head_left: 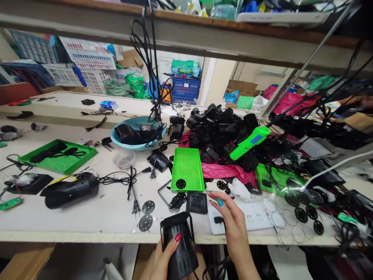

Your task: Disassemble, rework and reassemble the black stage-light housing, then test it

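My left hand is wrapped around a black slotted lamp housing with a bracket at its top, held at the table's front edge. My right hand is over the white power strip, its fingers stretched out and apart, with nothing visible in them. Its fingertips are close to a black square plate; whether they touch it I cannot tell. A black plug sits in the strip near the right wrist. Behind the plate lies a green perforated tray with a black slotted disc in it.
A heap of black lamps fills the back right, with a bright green handheld tool hanging before it. A blue basket, another green tray and cords lie to the left. Clear and black discs lie at right.
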### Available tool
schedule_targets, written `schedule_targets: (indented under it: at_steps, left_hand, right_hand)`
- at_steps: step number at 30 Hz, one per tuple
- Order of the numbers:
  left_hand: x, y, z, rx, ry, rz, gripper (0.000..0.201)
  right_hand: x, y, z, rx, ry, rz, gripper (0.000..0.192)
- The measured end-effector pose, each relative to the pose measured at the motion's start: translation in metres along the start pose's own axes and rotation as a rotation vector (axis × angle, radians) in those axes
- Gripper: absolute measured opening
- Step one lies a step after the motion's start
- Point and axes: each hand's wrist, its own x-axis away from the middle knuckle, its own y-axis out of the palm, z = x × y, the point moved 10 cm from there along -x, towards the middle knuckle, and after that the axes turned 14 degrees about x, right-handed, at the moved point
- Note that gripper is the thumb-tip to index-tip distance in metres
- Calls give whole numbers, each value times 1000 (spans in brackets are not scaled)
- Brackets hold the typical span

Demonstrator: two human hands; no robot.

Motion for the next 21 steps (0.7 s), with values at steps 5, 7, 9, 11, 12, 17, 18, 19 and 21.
schedule_targets:
  at_steps: [5, 7, 9, 11, 12, 17, 18, 19, 21]
  left_hand:
    - [14, 21, -5, -5, -72, -93, 63]
    - [21, 34, -1, -20, -58, -194, 65]
    - [29, 46, 1, -48, -64, -303, 68]
    - [34, 52, 0, -79, -75, -371, 72]
    - [34, 52, -1, -87, -78, -382, 73]
    - [21, 34, -12, -43, -138, -281, 63]
    - [16, 29, -13, -31, -138, -247, 65]
    - [11, 24, -13, -18, -133, -212, 68]
    - [3, 16, -15, 6, -132, -157, 76]
  right_hand:
    - [14, 42, 21, 70, 190, -270, 51]
    - [21, 51, 34, 92, 257, -296, 57]
    - [22, 53, 42, 97, 284, -273, 59]
    - [19, 54, 49, 63, 295, -253, 56]
    - [17, 54, 52, 43, 298, -246, 54]
    - [-13, 23, 41, 33, 186, -113, 46]
    - [-25, 3, 31, 42, 128, -17, 44]
    - [-38, -19, 19, 47, 67, 96, 43]
    - [-59, -78, -15, 48, -128, 437, 47]
